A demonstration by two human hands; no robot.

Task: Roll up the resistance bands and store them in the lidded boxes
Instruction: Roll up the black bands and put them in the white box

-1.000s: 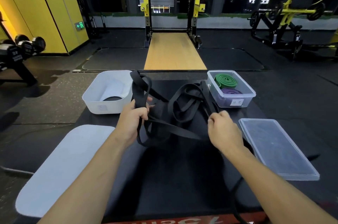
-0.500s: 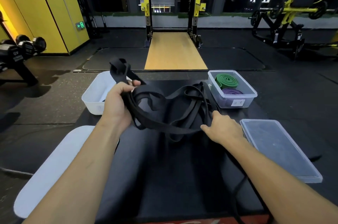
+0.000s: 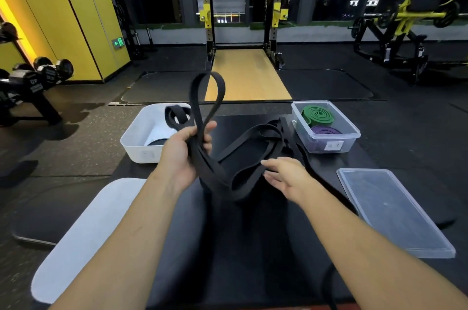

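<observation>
My left hand (image 3: pixel 183 151) grips a bunch of black resistance bands (image 3: pixel 228 172) raised above the black mat, with one loop standing up over the hand. My right hand (image 3: pixel 286 176) lies with straight fingers against the hanging loops, just right of them. More black band trails toward the clear box (image 3: pixel 326 143), which holds a rolled green band (image 3: pixel 317 114) and a rolled purple band (image 3: pixel 325 131). A white box (image 3: pixel 138 143) at the left holds a dark roll, partly hidden by my hand.
The white lid (image 3: pixel 83 236) lies at the near left and the clear lid (image 3: pixel 395 211) at the near right of the black mat (image 3: pixel 228 259). A dumbbell rack (image 3: pixel 30 81) stands far left, a squat rack and wooden platform ahead.
My left hand has lifted the bands higher and toward the middle, so a loop now stands upright. My right hand has let go of its pinch and opened against the loops.
</observation>
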